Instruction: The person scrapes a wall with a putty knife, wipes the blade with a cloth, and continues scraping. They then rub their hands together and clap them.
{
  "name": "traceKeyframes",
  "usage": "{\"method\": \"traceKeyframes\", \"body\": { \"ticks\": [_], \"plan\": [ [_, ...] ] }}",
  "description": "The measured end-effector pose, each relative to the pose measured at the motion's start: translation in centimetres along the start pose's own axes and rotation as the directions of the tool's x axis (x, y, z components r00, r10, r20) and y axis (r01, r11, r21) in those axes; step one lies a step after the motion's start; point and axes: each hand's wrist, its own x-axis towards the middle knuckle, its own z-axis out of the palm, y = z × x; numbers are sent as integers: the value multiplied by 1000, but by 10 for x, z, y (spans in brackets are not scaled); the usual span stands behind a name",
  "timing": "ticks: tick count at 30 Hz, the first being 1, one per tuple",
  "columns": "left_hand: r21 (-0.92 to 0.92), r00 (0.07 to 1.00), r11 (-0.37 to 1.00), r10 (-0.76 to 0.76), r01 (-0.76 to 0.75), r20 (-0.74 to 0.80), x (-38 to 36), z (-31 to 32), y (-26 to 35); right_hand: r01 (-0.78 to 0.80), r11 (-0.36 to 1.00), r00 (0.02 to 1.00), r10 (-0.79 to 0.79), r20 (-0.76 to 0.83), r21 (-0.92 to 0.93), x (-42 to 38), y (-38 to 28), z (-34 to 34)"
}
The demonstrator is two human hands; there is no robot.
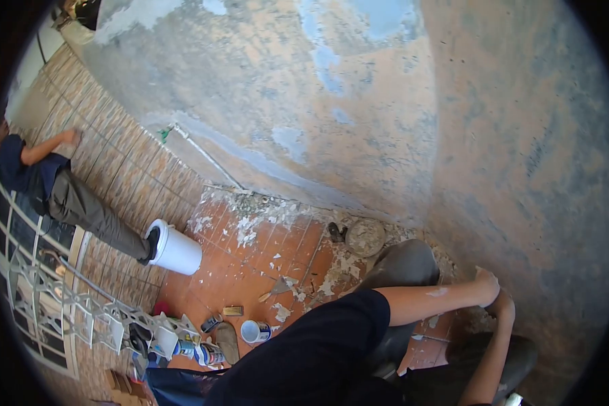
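Note:
My left hand (488, 287) and my right hand (502, 308) are together close to the wall (541, 223) at the right. The fingers of both look curled; what they hold, if anything, is hidden. Pale dust marks my left forearm. My bent knee (406, 264) is below the left arm, and my other leg lies under the right forearm. The wall beside my hands is a worn mix of tan and grey, with pale bluish patches higher up.
Another person (37, 169) stands on an upturned white bucket (179, 250) by the brick-patterned wall. Paint flakes litter the red tiles (216, 287). Around lie a scraper (274, 289), a brush (233, 311), an open tub (255, 331), a round dusty container (365, 237) and a leaning pole (210, 157).

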Motion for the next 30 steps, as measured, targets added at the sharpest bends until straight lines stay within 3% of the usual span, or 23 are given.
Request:
{"method": "traceKeyframes", "body": {
  "ticks": [6,8,9,12,14,15,18,22,25,27,30],
  "plan": [
    [-6,999,1000,-26,27,24,3,4,9,-16,997,998,20,-62,69,-6,9,5],
    [52,998,997,-62,63,-34,13,19,17,-13,996,997,20,-77,89,-8,10,6],
    [183,970,976,-151,115,193,21,13,20,-11,995,996,19,-82,98,-8,10,7],
    [44,989,996,-81,76,123,20,17,17,7,993,991,9,-132,121,-14,4,3],
    [28,991,997,-76,73,111,15,13,14,16,990,992,1,-129,137,-16,0,-1],
    [19,991,997,-80,78,108,14,12,13,-44,990,998,49,-35,138,-4,15,13],
    [8,992,997,-76,76,104,12,12,12,-38,995,989,50,-137,93,-2,21,23],
    [2,990,996,-85,85,109,10,12,12,-62,987,988,83,-134,150,10,29,33],
    [-5,988,995,-95,97,120,11,12,15,-117,991,993,116,11,61,12,27,31],
    [-21,987,995,-98,102,129,9,11,16,-93,994,992,97,-75,53,4,17,22],
    [71,1000,997,8,-8,5,1,14,13,-128,984,982,143,-124,121,-7,7,14]
  ]
}}
